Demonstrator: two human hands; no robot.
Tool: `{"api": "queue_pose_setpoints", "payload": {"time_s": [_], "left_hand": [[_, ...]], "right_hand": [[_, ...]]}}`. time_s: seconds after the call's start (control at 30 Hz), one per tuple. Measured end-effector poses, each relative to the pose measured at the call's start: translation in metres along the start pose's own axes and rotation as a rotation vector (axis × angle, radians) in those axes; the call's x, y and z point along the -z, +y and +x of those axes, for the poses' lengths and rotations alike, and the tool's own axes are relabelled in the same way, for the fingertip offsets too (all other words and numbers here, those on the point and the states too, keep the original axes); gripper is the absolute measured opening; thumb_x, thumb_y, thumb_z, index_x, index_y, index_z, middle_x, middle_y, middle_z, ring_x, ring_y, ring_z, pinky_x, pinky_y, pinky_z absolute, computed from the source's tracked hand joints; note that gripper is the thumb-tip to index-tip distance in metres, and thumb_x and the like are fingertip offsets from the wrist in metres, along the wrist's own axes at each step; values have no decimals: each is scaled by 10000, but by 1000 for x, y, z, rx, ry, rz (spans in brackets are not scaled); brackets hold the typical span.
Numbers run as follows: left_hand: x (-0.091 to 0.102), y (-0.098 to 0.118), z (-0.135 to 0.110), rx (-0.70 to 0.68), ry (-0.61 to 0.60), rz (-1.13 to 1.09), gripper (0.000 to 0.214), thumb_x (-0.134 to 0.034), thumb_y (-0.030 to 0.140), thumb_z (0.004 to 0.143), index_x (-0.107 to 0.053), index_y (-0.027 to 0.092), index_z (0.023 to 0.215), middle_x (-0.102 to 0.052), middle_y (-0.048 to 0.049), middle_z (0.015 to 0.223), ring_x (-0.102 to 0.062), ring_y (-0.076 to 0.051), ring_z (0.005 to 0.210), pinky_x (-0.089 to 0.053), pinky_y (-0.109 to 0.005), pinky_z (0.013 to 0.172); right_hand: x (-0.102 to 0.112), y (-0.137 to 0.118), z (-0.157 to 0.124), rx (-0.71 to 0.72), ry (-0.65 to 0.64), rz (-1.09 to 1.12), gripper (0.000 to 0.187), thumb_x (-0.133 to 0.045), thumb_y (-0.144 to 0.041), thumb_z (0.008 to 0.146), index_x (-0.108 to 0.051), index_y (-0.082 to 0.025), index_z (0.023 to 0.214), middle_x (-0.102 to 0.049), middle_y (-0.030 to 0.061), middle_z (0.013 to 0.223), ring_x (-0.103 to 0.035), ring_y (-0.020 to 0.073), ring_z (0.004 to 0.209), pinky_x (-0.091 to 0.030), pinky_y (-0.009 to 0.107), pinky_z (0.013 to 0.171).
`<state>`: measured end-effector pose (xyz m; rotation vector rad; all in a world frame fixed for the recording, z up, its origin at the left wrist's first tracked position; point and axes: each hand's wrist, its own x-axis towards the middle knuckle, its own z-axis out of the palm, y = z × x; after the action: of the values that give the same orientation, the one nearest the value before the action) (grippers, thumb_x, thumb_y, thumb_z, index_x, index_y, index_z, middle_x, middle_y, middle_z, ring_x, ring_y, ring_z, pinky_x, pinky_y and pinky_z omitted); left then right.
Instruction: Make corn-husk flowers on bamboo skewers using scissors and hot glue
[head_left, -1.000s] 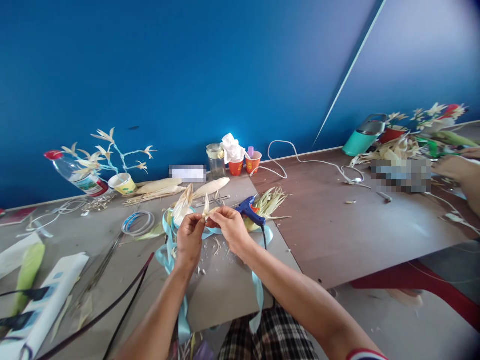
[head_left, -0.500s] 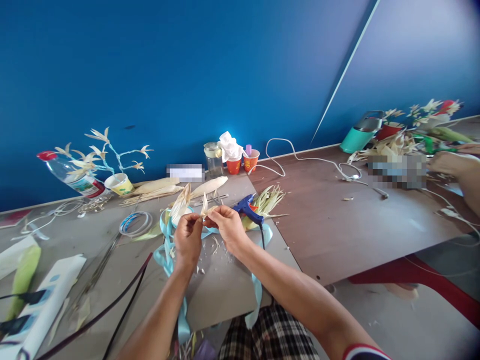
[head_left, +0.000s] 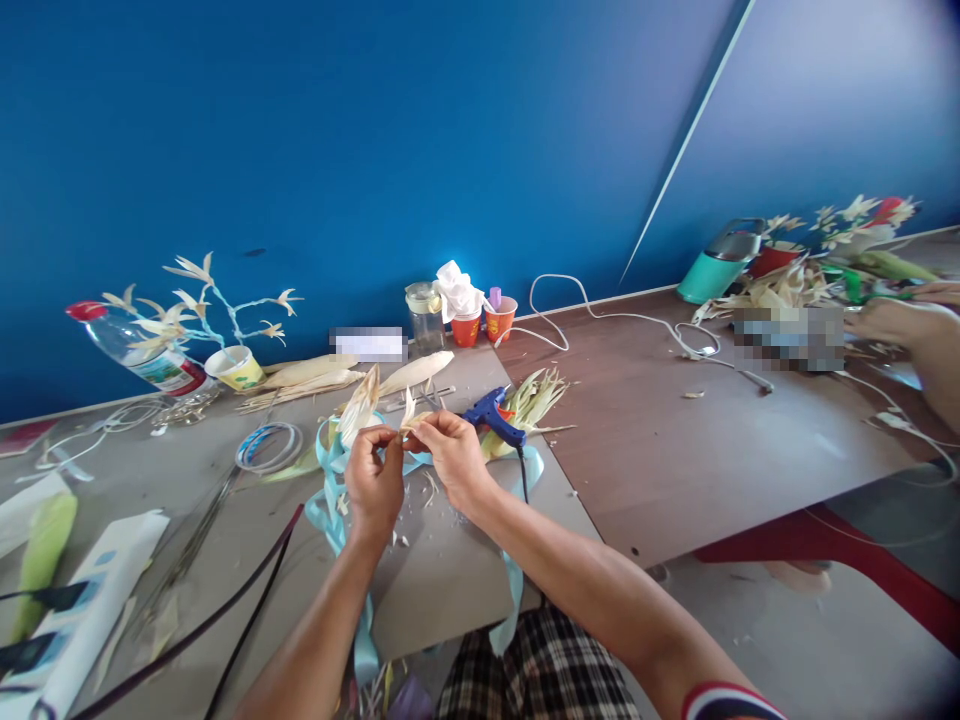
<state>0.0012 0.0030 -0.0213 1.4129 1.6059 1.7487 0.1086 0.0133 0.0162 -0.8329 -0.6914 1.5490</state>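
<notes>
Between my two hands is a small corn husk flower (head_left: 409, 410) with pale pointed petals standing up. My left hand (head_left: 375, 478) pinches its base, fingers curled together. From the other side my right hand (head_left: 450, 450) closes thumb and fingers on a petal strip. Just behind them a larger dry corn husk (head_left: 361, 405) stands out. Light blue ribbon (head_left: 326, 510) loops over the table around my hands. A blue glue gun (head_left: 493, 415) lies right of my right hand, against a bunch of greenish husk strips (head_left: 536, 395).
A yellow paper cup (head_left: 235, 369) holds a branch of husk flowers beside a tilted plastic bottle (head_left: 142, 350). Red cups (head_left: 500, 318) and a glass jar (head_left: 425, 318) stand by the wall. A power strip (head_left: 105, 610) lies left. At right, another person's hand (head_left: 889, 325) is near a green bottle (head_left: 712, 270).
My hands stay pinched on the husk flower, with only slight finger movement. The whole view has shifted a little; the other person's hand has moved slightly left.
</notes>
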Motion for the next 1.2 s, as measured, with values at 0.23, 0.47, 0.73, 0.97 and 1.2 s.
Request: {"api": "queue_pose_setpoints", "payload": {"time_s": [0.23,0.47,0.73,0.97,1.2], "left_hand": [[0,3,-1,-66,7,70,78,-633,284,754,-602,213,763,-624,-4,791,-578,-163,743,-441,-283,713],[1,-5,2,15,19,-7,132,-653,315,749,-596,204,793,-613,-12,816,-597,-165,766,-467,-283,709],[1,3,0,87,3,-35,179,-669,346,739,-588,205,813,-621,-16,848,-593,-163,789,-466,-284,719],[-1,7,-3,37,1,-9,169,-665,348,751,-593,205,805,-625,-11,850,-589,-152,769,-458,-276,724],[-2,12,-5,-4,-6,5,167,-654,343,752,-585,194,782,-632,-13,824,-602,-161,779,-479,-288,728]], "right_hand": [[-1,1,0,28,12,10,153,-682,-275,616,-570,-176,583,-608,-29,552,-540,92,529,-462,248,639],[0,3,-1,36,-48,-50,118,-653,-288,644,-647,-174,611,-629,-3,609,-576,127,626,-475,272,699],[3,15,1,79,-24,-160,89,-622,-263,654,-606,-175,660,-558,-30,607,-494,106,589,-392,229,594],[4,19,2,164,27,-321,151,-623,-318,679,-566,-184,640,-561,-17,636,-507,127,618,-396,251,607],[5,15,-2,331,64,-516,145,-588,-296,739,-545,-188,651,-563,-11,676,-518,126,637,-421,240,616]]}}
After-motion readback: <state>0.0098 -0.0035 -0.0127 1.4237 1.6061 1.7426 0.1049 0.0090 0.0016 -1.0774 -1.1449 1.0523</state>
